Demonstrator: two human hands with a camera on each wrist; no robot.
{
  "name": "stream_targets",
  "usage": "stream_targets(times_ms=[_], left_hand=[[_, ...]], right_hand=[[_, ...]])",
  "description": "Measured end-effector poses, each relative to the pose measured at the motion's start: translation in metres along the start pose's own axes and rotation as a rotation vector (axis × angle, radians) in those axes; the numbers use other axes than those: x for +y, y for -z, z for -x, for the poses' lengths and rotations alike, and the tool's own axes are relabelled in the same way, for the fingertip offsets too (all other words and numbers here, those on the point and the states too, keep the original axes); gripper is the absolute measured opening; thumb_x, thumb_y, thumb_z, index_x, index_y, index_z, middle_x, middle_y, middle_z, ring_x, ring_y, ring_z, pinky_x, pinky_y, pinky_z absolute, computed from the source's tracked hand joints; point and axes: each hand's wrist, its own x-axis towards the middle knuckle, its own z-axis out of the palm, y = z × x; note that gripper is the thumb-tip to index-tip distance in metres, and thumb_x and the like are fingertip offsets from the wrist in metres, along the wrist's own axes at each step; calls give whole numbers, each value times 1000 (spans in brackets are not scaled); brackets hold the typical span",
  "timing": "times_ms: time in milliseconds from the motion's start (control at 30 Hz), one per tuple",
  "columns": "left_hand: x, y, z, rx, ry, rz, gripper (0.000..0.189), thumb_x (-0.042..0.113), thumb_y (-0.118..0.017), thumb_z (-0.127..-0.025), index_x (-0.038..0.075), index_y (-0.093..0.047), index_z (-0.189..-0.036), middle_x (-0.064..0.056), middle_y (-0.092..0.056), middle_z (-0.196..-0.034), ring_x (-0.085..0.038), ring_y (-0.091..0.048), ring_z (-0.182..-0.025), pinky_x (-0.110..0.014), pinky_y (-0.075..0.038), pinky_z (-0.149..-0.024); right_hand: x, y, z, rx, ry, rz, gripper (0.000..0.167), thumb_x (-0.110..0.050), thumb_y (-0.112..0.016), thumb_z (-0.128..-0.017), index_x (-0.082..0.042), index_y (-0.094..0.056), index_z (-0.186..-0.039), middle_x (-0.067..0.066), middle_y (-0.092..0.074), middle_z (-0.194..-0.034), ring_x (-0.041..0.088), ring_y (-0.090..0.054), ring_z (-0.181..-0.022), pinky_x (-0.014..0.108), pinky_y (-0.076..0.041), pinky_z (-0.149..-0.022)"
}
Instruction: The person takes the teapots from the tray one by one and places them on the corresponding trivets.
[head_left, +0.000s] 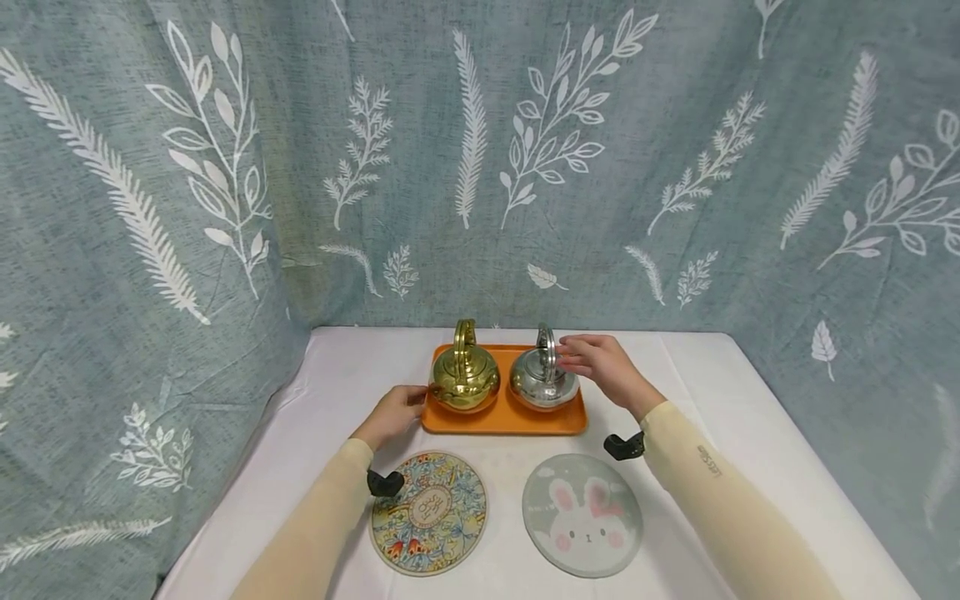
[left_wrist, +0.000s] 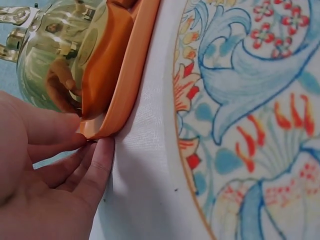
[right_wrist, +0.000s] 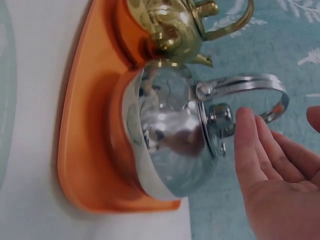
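Note:
A gold kettle point(head_left: 465, 379) and a silver kettle point(head_left: 543, 382) stand side by side on an orange tray point(head_left: 504, 423), each with its handle upright. My left hand point(head_left: 395, 414) is at the tray's left side. In the left wrist view, its thumb and fingers point(left_wrist: 104, 165) pinch the tray's rim near the gold kettle. Beside the silver kettle's handle point(right_wrist: 245, 82) is my right hand point(right_wrist: 285, 185), its fingers extended toward the handle and the lid knob point(right_wrist: 220, 116). Nothing is gripped in the right hand.
In front of the tray lie two round mats on the white tablecloth point(head_left: 506, 517): a floral mat point(head_left: 457, 542) at left and a grey rabbit mat point(head_left: 588, 558) at right. A blue-grey leaf-patterned curtain point(head_left: 435, 167) surrounds the table's back and sides.

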Motion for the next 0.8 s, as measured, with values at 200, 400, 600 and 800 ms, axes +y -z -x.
stream_targets(times_ms=[200,400,600,800], left_hand=[[1,-2,1,1,-8,-31,50,-2,-60,-105,-14,-51,-154,-33,-58,-149,-50,-50,-144,-61,-39,-120],[0,-1,2,12,-21,-54,57,-8,-62,-97,-16,-51,-152,-34,-59,-147,-50,-54,-139,-60,-42,-118],[-1,0,4,5,-12,-60,62,-7,-63,-94,-15,-50,-154,-32,-59,-148,-49,-54,-140,-60,-43,-118],[-2,0,6,9,-3,-46,63,-7,-67,-92,-14,-51,-153,-32,-58,-149,-49,-53,-141,-60,-41,-119]], right_hand=[[2,-10,-4,-4,-17,-10,46,-13,-56,-114,19,-53,-147,32,-64,-138,22,-73,-108,37,-60,-99],[0,-18,-8,9,-17,17,44,-15,-62,-113,16,-59,-144,26,-70,-130,22,-74,-104,34,-62,-96],[-3,-22,-8,28,-25,10,44,-14,-65,-111,16,-60,-142,23,-72,-126,20,-73,-99,32,-63,-92],[-3,-25,-7,55,-20,19,44,-16,-64,-112,17,-60,-141,13,-75,-113,18,-72,-94,31,-63,-89]])
